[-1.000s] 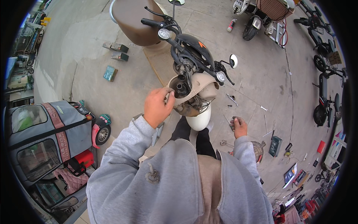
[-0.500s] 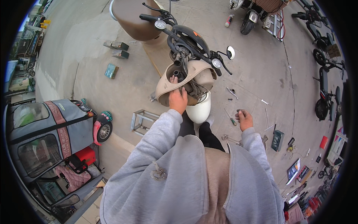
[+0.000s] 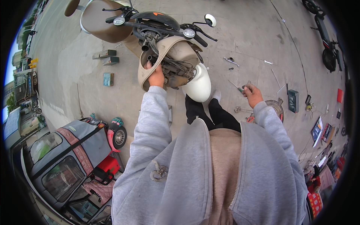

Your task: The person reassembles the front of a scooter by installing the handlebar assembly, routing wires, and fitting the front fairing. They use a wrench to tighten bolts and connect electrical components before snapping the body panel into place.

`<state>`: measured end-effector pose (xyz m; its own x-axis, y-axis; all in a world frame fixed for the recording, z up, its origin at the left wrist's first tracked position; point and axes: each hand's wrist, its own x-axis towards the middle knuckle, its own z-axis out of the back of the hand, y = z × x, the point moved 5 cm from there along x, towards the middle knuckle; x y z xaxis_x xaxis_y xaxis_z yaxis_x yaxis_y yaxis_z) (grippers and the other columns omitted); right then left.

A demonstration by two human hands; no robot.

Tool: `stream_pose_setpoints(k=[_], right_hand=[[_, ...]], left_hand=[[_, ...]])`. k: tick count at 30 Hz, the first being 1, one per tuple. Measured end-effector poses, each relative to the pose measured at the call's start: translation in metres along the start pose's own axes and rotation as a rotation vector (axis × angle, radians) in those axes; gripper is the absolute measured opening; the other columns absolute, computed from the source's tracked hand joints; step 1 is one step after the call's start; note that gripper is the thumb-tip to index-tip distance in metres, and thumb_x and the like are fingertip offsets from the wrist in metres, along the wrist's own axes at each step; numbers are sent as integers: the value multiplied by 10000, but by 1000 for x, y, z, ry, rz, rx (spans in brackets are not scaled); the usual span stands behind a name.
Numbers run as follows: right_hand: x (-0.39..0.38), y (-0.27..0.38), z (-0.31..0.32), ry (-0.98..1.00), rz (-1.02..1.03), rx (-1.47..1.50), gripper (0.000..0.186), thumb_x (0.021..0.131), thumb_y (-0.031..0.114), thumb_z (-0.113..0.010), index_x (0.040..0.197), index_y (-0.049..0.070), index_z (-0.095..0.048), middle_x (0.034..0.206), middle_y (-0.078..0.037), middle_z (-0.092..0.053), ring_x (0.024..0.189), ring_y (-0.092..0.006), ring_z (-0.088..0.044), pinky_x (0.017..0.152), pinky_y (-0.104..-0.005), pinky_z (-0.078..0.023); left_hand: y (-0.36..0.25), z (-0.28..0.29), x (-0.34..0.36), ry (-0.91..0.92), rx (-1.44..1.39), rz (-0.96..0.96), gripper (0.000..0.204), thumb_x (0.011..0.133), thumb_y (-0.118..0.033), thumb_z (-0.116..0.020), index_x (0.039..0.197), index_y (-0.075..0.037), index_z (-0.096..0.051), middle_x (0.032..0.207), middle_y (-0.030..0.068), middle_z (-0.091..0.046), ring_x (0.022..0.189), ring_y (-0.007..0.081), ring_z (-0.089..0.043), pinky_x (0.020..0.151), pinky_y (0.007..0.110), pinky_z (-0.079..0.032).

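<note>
Outdoor concrete yard (image 3: 243, 41), tools scattered all over and a small enclosed grey and red vehicle (image 3: 71, 150) parked down at the left. Closest in you just get the grey hoodie (image 3: 180, 176) with its zip open and both sleeves going out forward. Right hand (image 3: 253, 94) is out to the side over the ground, fingers curled shut around a screwdriver (image 3: 237, 87) with the tip pointing away to the left. It's well apart from the scooter. Left hand (image 3: 156, 77) is up on the scooter's beige front cover (image 3: 170, 50), fingers wrapped over its edge, and the cover looks pulled loose and tilted so you can see the bundle of wiring (image 3: 176, 67) behind it. White front fender (image 3: 198, 86) sits just below that, near the person's feet. Further out there's the handlebar (image 3: 161, 25) with round mirrors and the brown seat (image 3: 103, 22). A couple of spanners (image 3: 231, 60) lie on the concrete past the right hand, and another scooter (image 3: 326, 41) stands at the far right
</note>
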<state>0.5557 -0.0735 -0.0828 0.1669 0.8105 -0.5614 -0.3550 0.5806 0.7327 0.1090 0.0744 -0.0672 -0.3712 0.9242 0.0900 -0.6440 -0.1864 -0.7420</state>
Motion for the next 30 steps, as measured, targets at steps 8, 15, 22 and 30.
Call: stream_pose_setpoints(k=[8,15,22,30], right_hand=[[0,-15,3,-11,-36,10,226,937,173,-552,1025,-18,-635,813,-116,-681,714,-178,-645,681,-313,-516],[1,-5,0,12,-32,-51,241,934,191,-552,1026,-16,-634,817,-121,-684,704,-181,-640,682,-321,-513],[2,-7,-3,19,-72,-59,248,936,197,-553,1036,-15,-633,834,-129,-689,713,-186,-645,687,-326,-516],[3,-5,-17,62,-94,-94,252,947,193,-549,1053,-26,-613,840,-117,-675,720,-176,-637,686,-319,-516]], left_hand=[[-4,-1,-1,11,22,4,539,890,-313,-663,1223,87,-525,1204,224,-560,1121,360,-523,979,401,-402],[3,4,0,66,34,12,558,881,-297,-671,1259,77,-505,1260,238,-552,1155,365,-520,1009,397,-385],[-8,16,7,128,-157,-103,539,871,-264,-672,1273,58,-510,1230,204,-589,1133,328,-545,985,377,-407],[-23,19,5,220,-172,29,579,846,-273,-697,1281,58,-507,1256,200,-576,1149,307,-540,982,374,-413]])
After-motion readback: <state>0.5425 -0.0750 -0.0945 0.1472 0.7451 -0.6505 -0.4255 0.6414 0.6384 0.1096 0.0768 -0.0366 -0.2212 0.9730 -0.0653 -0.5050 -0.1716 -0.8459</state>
